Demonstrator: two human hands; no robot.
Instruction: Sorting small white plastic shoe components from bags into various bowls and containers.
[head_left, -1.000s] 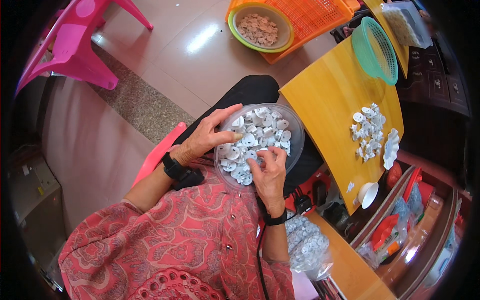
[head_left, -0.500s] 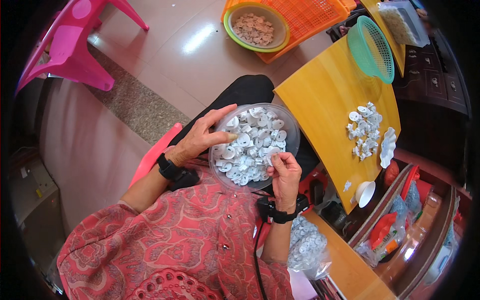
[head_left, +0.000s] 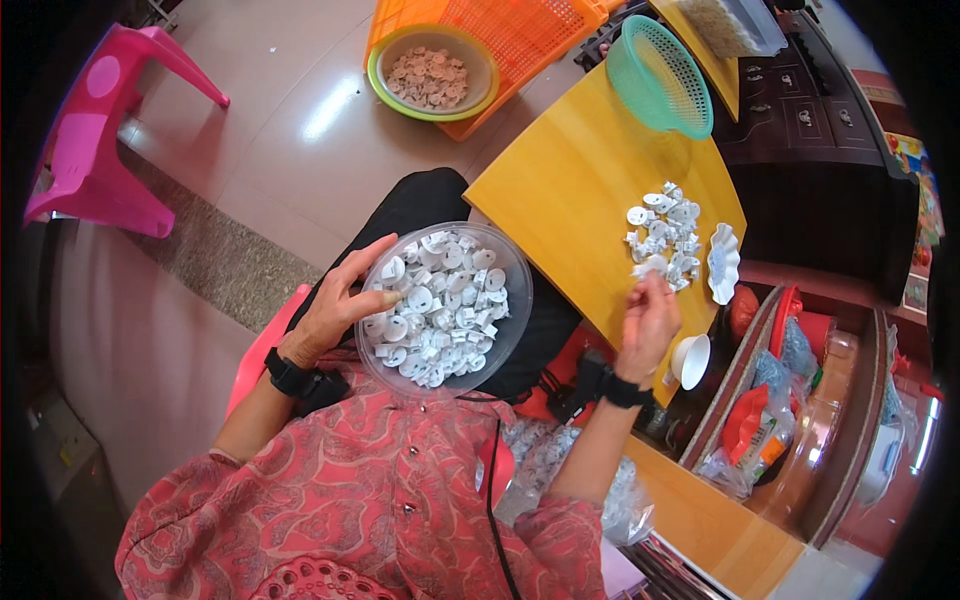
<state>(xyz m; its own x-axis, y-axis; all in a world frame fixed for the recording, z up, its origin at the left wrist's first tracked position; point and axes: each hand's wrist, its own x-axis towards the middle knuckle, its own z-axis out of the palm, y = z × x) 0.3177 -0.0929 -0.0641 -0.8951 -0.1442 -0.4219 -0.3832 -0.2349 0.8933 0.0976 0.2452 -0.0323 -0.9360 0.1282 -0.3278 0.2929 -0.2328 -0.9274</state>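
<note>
A clear round plastic tub (head_left: 512, 335) rests on my lap, filled with small white plastic parts (head_left: 440, 310), many with round disc heads. My left hand (head_left: 335, 305) grips the tub's left rim, thumb over the inside and fingers along the outer wall. Out over the yellow table, my right hand (head_left: 652, 322) is closed in a pinch on a white plastic part (head_left: 651, 267). That part is at the near edge of a loose pile of similar white parts (head_left: 668, 225) on the tabletop; whether it touches them I cannot tell.
The yellow table (head_left: 560, 180) bears a green basket (head_left: 700, 95), a wavy white dish (head_left: 723, 265) and a white cup (head_left: 692, 362). Beyond my knees are an orange crate (head_left: 540, 30) and a bowl (head_left: 385, 95) of pale pieces. A pink stool (head_left: 95, 150) stands left.
My right hand has moved from the tub to the pile on the table, carrying a white plastic part. The view has shifted to the right; my left hand stays on the tub.
</note>
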